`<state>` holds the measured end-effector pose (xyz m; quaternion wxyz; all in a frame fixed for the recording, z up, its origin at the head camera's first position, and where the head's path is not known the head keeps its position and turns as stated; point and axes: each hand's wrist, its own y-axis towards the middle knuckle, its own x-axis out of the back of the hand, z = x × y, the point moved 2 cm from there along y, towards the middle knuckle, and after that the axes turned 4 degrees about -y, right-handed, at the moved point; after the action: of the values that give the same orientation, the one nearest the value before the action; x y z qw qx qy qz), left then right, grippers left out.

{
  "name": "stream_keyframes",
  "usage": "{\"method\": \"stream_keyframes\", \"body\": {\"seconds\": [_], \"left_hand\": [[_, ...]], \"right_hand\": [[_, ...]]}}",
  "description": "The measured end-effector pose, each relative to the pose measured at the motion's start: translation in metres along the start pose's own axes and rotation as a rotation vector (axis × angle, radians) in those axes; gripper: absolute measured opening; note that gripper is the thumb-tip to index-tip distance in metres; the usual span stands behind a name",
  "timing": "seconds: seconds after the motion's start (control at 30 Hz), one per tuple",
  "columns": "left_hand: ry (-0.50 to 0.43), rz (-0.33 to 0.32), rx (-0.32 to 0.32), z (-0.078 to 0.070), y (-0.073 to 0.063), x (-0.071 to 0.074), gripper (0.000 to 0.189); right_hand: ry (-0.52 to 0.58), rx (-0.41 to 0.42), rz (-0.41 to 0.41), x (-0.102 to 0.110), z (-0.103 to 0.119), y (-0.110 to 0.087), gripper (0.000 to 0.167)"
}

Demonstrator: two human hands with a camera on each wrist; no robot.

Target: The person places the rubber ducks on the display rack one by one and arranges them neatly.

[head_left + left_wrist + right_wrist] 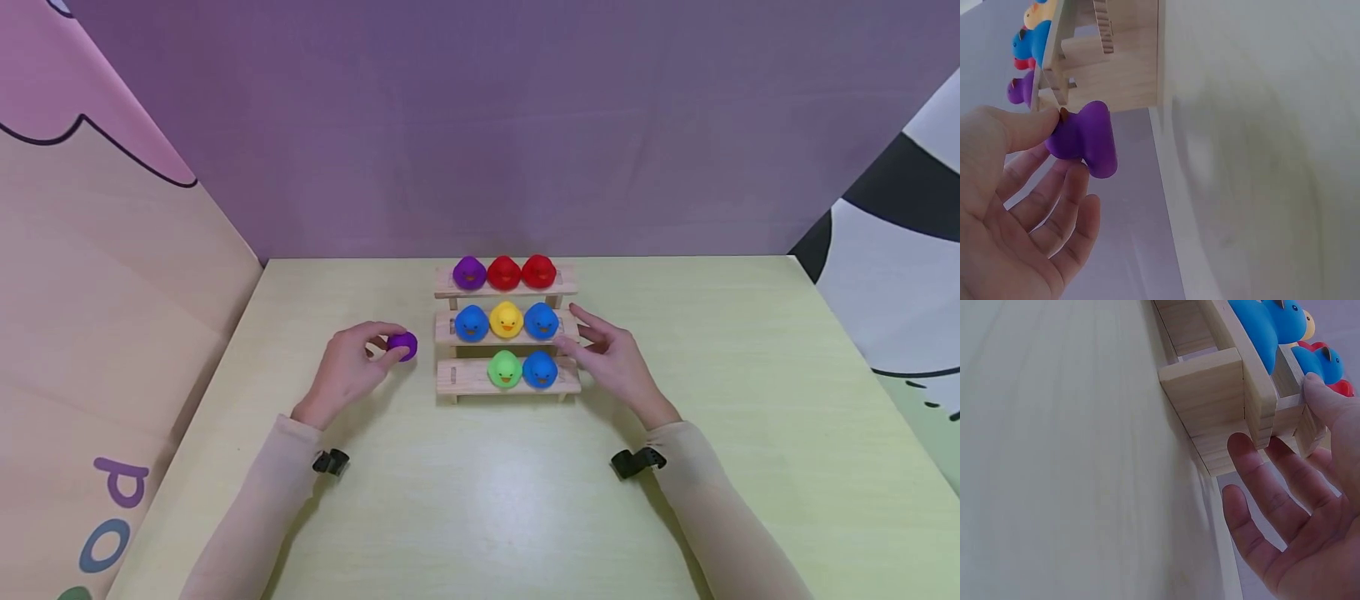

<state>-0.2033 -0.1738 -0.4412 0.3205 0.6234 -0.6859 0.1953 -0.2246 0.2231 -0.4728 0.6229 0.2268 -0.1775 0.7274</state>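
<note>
In the head view, my left hand [349, 367] pinches a purple rubber duck [403, 345] between thumb and fingers, just left of a three-tier wooden rack [463, 379]. The left wrist view shows the duck [1099, 140] tipped sideways there, its flat base facing away from the palm. At the rack's right side, my right hand [617, 363] grips the end of the middle shelf, thumb at the front and fingers behind. A green duck [505, 369] and a blue duck [540, 370] sit on the lowest shelf, whose left end is bare.
Blue ducks flank a yellow duck [506, 319] on the middle shelf. A purple duck [469, 273] and two red ducks, one in the centre [504, 273], line the top shelf. The rack stands on a pale table [480, 500] near its back edge, before a purple wall [487, 125].
</note>
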Motion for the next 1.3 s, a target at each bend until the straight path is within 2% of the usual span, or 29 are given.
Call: {"method": "stream_keyframes", "body": {"seconds": [0.57,0.8,1.3], "left_hand": [[-0.094,0.038,-0.051,-0.014,-0.010,-0.008,0.026],[-0.092,0.052,-0.056,-0.020,-0.008,-0.014,0.028],[-0.106,0.076,-0.111,-0.036,-0.012,-0.027,0.026]], "right_hand": [[0.015,0.014,0.000,-0.001,-0.002,0.002,0.071],[0.022,0.009,-0.003,0.000,-0.003,0.002,0.071],[0.026,0.009,-0.001,0.000,-0.003,0.001,0.071]]}}
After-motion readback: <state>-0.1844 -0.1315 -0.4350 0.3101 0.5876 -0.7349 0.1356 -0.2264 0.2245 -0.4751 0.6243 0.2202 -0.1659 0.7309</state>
